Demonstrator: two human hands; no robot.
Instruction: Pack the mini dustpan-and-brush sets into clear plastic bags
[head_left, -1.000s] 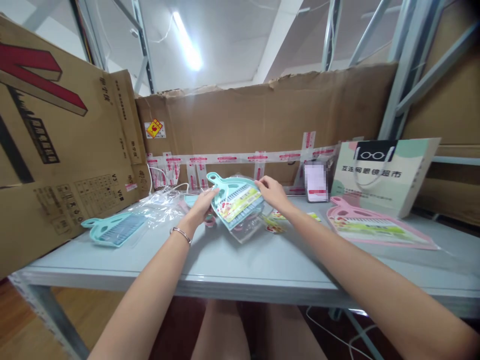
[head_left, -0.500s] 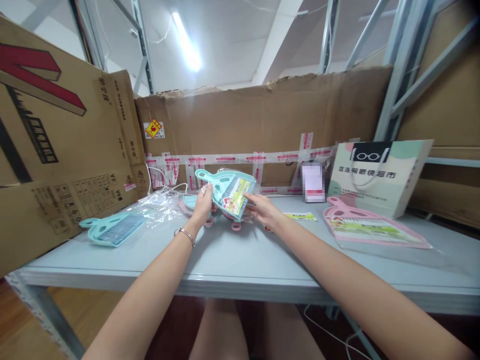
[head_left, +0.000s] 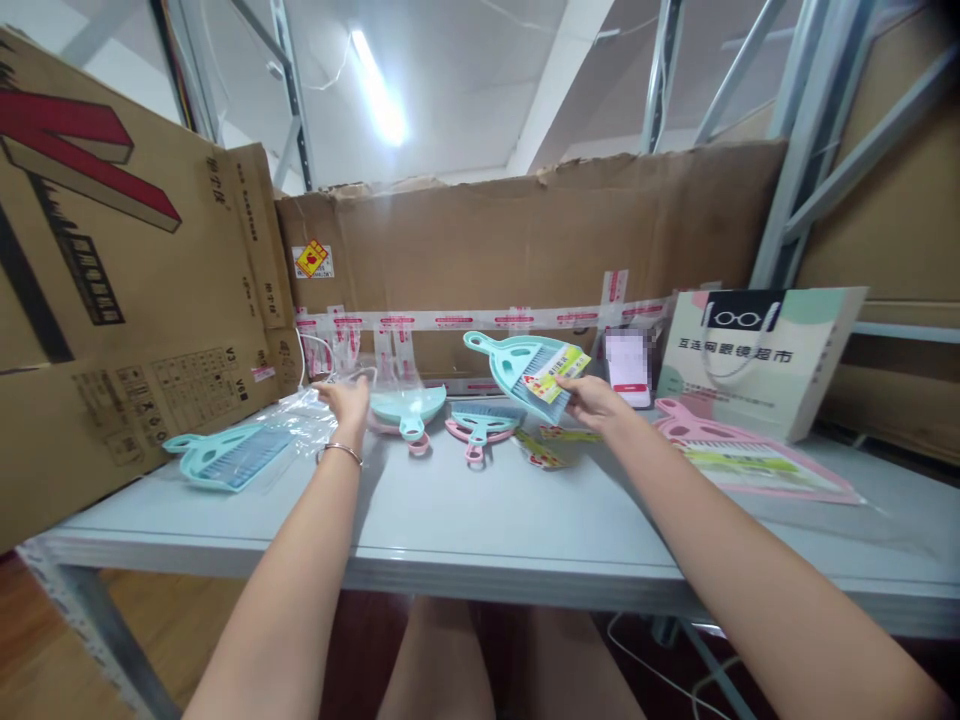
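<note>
Right hand (head_left: pixel 592 400) is clamped on the lower right edge of a teal dustpan set (head_left: pixel 506 360), fingers also over the printed card (head_left: pixel 556 372). The set is raised over the table (head_left: pixel 450 525), handle pointing up and left, card lying aslant across the blue brush bristles (head_left: pixel 559 405). Left hand (head_left: pixel 345 398) is off the set, well apart from it, at the crumpled clear plastic (head_left: pixel 304 418); cannot tell whether its fingers are closed on any film.

Nearest below the held set: a small teal brush (head_left: pixel 484 415) resting over a pink piece (head_left: pixel 474 453), and loose printed cards (head_left: pixel 541 452). Another teal dustpan (head_left: pixel 409 405) sits between the two hands, pink showing under it. A bagged pink set (head_left: pixel 750 465) lies at the right, in front of a paper bag (head_left: pixel 765 365).

Handling, as a judgement: the right grip looks one-sided, so pan, brush and card should be pinched together firmly or the card may slide off. Holding the set level would help. At the plastic, the left fingertips should pick out a single layer, since thin film probably clings. Pulling gently avoids dragging the neighbouring dustpan along.
</note>
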